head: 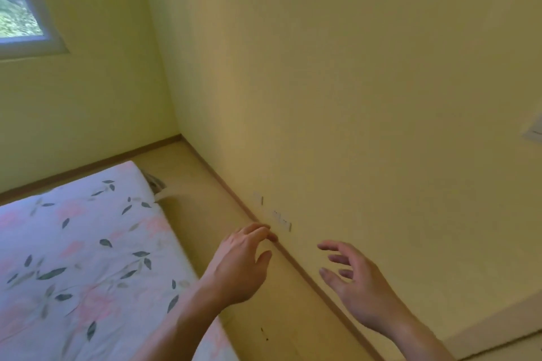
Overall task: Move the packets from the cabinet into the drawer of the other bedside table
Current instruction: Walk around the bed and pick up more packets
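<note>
Left hand (pixel 239 268): your nearest thing, reaching forward over the floor (pixel 205 202) beside the bed, fingers loosely spread, grip holding nothing.
Right hand (pixel 356 281): just beside the left one and apart from it, raised in front of the wall, fingers fanned and slightly curled, grip bare too.
Packets: you have none in sight (neither cabinet, drawer nor bedside table shows from the head camera), so their place cannot be told.
Bed (pixel 73 243): to your left, covered in a white sheet printed with pink flowers and dark leaves, its corner near the room's corner.
Baseboard (pixel 223 182): a brown strip where floor meets wall, running under your left fingertips.
Sockets (pixel 280 218): small pale plates low on the wall (pixel 352 82), just past your left hand.
Window (pixel 20 9): upper left, greenery outside.
Wall plate (pixel 532 132): at the right edge, blurred.
</note>
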`<action>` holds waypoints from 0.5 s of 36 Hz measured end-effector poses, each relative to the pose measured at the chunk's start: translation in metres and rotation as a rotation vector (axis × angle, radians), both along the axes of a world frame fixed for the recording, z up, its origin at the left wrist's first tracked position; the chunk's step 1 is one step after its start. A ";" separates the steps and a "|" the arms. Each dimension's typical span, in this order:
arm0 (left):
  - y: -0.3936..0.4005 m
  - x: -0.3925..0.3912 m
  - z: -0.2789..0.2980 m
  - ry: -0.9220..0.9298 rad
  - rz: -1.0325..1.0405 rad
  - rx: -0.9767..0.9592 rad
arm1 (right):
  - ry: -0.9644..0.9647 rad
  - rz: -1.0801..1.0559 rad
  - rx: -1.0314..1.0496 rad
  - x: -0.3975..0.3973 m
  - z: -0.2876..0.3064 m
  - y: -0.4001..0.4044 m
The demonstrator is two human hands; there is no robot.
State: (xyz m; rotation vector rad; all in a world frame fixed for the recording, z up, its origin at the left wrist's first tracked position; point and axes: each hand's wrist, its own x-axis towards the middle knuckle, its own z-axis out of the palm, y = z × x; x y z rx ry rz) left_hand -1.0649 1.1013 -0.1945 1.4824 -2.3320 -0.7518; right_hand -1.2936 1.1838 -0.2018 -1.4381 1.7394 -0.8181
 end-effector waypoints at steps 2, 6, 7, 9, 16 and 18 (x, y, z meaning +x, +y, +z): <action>-0.022 -0.020 -0.001 -0.011 0.062 0.024 | -0.001 0.046 0.018 -0.026 0.001 -0.031; -0.062 -0.043 0.001 -0.018 0.199 0.058 | 0.034 0.150 0.019 -0.071 0.007 -0.093; -0.071 -0.045 0.001 -0.024 0.235 0.062 | 0.041 0.173 0.021 -0.080 0.008 -0.110; -0.087 -0.045 0.001 -0.036 0.306 0.061 | 0.048 0.227 0.024 -0.091 0.009 -0.147; -0.124 -0.008 0.005 -0.061 0.578 0.058 | -0.007 0.460 0.005 -0.055 0.011 -0.268; -0.130 0.008 0.004 -0.062 0.651 0.060 | -0.010 0.543 0.015 -0.033 0.012 -0.299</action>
